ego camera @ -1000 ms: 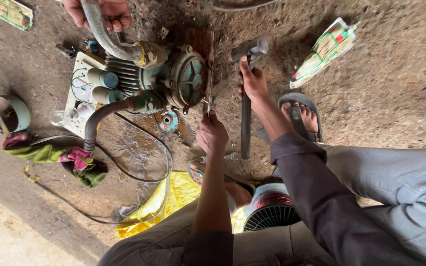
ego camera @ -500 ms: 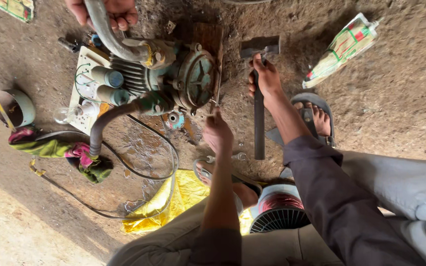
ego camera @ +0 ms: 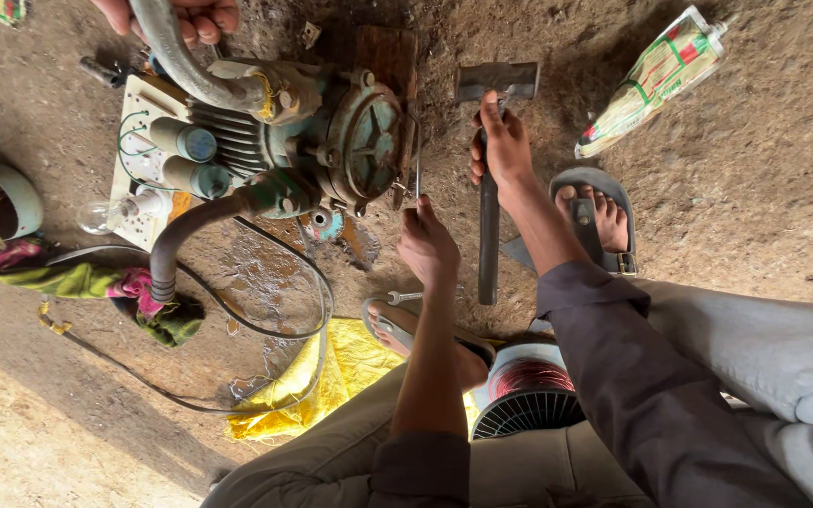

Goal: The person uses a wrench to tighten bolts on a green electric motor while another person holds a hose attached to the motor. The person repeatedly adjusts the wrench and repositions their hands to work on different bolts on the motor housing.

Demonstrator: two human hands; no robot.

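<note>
Two hands work at an old motor on the dirt floor; another person's hand [ego camera: 167,14] steadies the hose [ego camera: 171,56].
- Motor [ego camera: 331,141]: on its side, round end cover facing the worker.
- Left hand [ego camera: 425,246]: grip closed on a thin rod [ego camera: 417,165] set against the cover edge, seemingly as a punch.
- Right hand [ego camera: 501,141]: grip closed on a hammer [ego camera: 489,188], just right of the rod.

Both arms reach forward — left hand [ego camera: 427,246] fist-closed with knuckles up, right hand [ego camera: 501,143] curled further out.
</note>
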